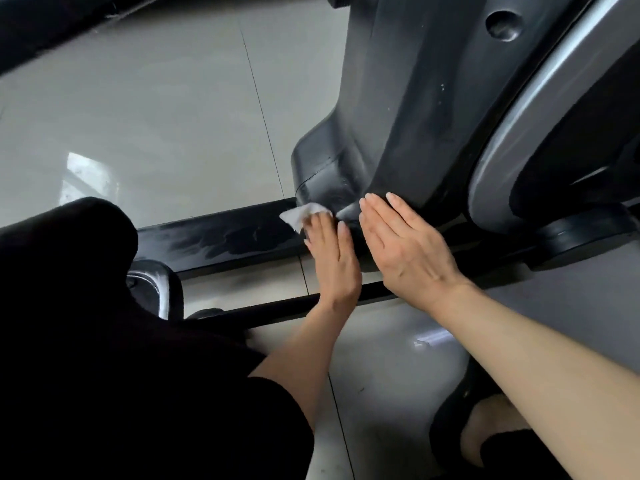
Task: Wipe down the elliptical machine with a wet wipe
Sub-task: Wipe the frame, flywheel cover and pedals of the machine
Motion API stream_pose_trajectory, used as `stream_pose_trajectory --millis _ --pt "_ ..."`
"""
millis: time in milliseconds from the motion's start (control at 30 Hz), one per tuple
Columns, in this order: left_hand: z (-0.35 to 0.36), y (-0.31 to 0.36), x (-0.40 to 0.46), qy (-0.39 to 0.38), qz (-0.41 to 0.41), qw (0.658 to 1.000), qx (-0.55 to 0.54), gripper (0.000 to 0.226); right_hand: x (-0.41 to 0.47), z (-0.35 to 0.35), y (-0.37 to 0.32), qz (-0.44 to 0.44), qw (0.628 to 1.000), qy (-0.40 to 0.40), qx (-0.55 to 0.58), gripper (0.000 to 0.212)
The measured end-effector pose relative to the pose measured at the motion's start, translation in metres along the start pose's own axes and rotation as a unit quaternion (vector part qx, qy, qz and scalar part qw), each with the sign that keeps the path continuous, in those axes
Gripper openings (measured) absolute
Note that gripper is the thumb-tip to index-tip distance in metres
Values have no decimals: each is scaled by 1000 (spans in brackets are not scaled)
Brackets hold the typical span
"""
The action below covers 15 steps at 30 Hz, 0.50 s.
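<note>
A pale, glossy tiled floor (156, 116) fills the head view, its thin grout lines running away beyond the hands and a window reflection shining on it off to the left of them. Just beyond both hands rises the dark grey plastic housing (415, 98) of the elliptical machine, streaked with damp smears, with a round recess near its top. To the right of the hands curves a silver flywheel cover (519, 140) edged in black. A black base rail (225, 237) runs along the floor to the left of the left hand, its top showing wet patches.

The left hand (332, 258) lies with fingers straight and close together, pressing a crumpled white wet wipe (301, 214) against the lower corner of the housing where it meets the rail; the wipe sticks out from under the fingertips on the left side. The right hand (405, 247) is flat and open just beside it, fingers straight and together, fingertips resting on the lower edge of the housing, holding nothing.

Nearer than the hands, black clothing (104, 341) covers the lower left, and a foot in a black shoe (485, 427) shows below the right forearm.
</note>
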<state>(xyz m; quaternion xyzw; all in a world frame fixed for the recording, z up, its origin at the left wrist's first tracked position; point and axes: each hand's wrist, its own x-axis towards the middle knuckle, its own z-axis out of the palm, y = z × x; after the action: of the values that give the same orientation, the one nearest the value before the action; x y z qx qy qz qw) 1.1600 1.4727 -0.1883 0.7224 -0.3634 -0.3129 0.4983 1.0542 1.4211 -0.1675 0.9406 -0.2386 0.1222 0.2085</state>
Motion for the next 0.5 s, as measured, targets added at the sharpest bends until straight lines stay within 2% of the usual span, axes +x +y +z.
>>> stream_pose_trajectory --millis 67,100,133,200,267,300,400,433,500 --pt "-2 2 21 -19 34 999 37 54 4 1 -1 6 1000 -14 -5 55" --pt "-3 -2 27 -20 20 998 52 56 5 2 -2 8 1000 -18 -5 56" --pt "-2 -3 26 -16 -11 998 58 57 3 2 -1 11 1000 -18 -7 58" --pt "-3 -4 10 7 -122 993 -2 50 2 1 0 11 1000 -12 -9 57" --pt "-3 -5 -9 16 -217 974 -62 21 3 -1 0 6 1000 5 12 48" --pt "-4 -6 -13 32 -236 969 -63 7 4 -3 -1 6 999 9 36 46" --pt "-13 -6 -9 155 -275 944 -92 20 4 -8 -13 21 989 -9 145 45" --pt "-15 -5 -10 186 -288 931 -125 16 4 -9 -19 43 976 -35 212 47" --pt "-15 -1 -16 208 -306 904 -216 8 8 -12 -33 116 924 -89 355 52"
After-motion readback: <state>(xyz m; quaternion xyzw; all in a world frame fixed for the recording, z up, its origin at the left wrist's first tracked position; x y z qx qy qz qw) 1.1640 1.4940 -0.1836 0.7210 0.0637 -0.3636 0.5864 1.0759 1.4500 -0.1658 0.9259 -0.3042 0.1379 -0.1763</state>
